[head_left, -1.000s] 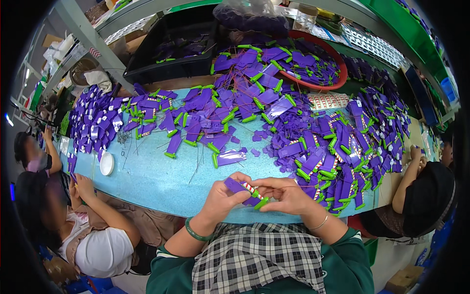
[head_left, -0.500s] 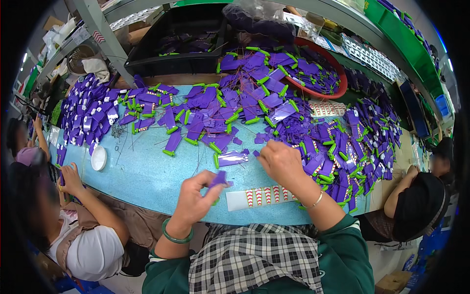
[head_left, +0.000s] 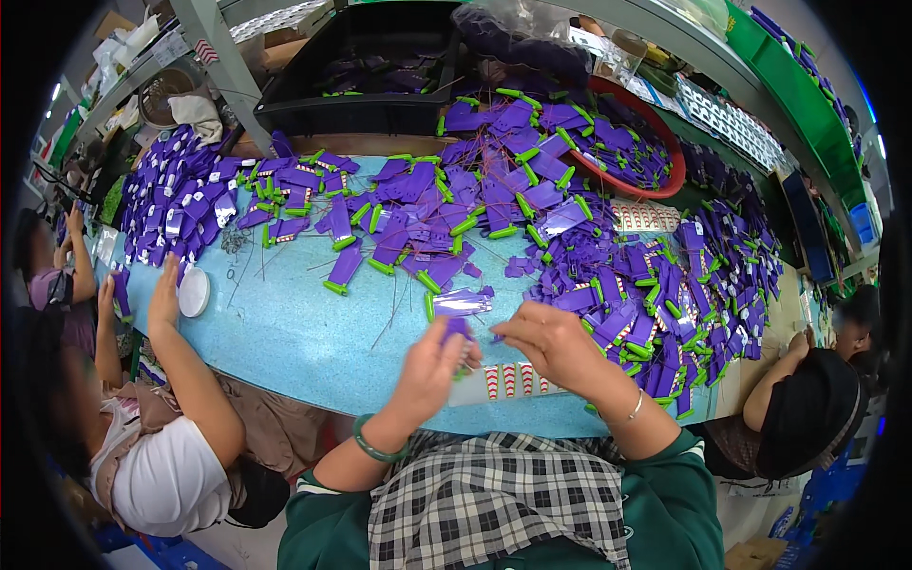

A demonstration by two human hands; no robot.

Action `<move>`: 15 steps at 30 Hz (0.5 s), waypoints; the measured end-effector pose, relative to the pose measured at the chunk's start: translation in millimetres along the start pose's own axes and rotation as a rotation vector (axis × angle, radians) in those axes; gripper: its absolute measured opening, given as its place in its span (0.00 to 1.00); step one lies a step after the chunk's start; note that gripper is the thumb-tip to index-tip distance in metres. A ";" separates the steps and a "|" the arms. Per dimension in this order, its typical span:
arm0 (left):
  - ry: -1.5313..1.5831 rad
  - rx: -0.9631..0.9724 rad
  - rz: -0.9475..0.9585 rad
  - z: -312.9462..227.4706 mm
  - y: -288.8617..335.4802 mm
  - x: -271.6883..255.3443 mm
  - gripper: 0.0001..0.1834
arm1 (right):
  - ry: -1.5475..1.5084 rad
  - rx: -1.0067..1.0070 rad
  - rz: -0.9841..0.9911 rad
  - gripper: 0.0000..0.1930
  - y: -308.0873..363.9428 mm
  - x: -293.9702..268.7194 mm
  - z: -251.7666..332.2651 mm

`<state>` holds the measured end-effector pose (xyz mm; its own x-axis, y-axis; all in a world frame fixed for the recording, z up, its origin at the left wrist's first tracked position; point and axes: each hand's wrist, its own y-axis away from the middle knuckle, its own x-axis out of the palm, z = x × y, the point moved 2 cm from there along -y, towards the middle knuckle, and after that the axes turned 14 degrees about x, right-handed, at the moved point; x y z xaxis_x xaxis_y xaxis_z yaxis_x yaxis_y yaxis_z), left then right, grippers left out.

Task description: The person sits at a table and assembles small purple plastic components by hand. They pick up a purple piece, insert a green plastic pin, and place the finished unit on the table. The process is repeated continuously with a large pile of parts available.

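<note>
My left hand [head_left: 429, 372] is closed around a flat purple piece [head_left: 459, 329], whose top sticks out above the fingers. Just to the right, my right hand [head_left: 554, 344] pinches with thumb and forefinger a small dark bit, too small to name. The two hands almost meet. Below them on the blue table [head_left: 285, 328] lies a white sticker strip [head_left: 510, 381] with red chevrons, partly covered by my left hand. Beyond the hands rests a purple piece with a shiny face and a green end [head_left: 463, 302].
Purple pieces with green ends [head_left: 494, 180] pile up across the back and right [head_left: 655, 304]. A red basin [head_left: 676, 171] and a black bin [head_left: 356, 114] stand behind. At left are a white round lid [head_left: 195, 293] and a co-worker's arm [head_left: 190, 370]; another person sits right.
My left hand has moved right and turned, carrying the purple piece. My right hand has come down toward it from the loose pieces. The co-worker's hand at left has risen beside the white lid.
</note>
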<state>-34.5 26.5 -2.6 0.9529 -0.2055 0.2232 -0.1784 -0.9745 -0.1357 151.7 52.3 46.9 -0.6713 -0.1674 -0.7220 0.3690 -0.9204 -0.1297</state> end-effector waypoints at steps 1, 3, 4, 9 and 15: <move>-0.082 -0.008 0.082 4.7 1.5 8.4 0.07 | -0.063 0.024 0.030 0.07 4.8 -4.5 4.6; -0.212 0.003 0.225 9.0 3.3 20.2 0.05 | -0.187 0.070 0.092 0.07 13.0 -10.9 9.5; -0.260 0.018 0.295 10.4 3.8 25.2 0.05 | -0.200 0.095 0.083 0.06 17.3 -10.2 6.8; -0.504 0.183 0.445 -3.3 1.6 41.1 0.08 | -0.174 0.210 0.069 0.07 30.9 -15.7 4.5; -0.562 0.185 0.526 -6.8 3.5 46.9 0.10 | -0.168 0.180 -0.043 0.07 40.0 -14.9 -0.4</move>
<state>7.9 12.8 14.0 0.7448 -0.5113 -0.4289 -0.6433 -0.7211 -0.2575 176.7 18.1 52.2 -0.7868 -0.1693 -0.5935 0.2272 -0.9736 -0.0236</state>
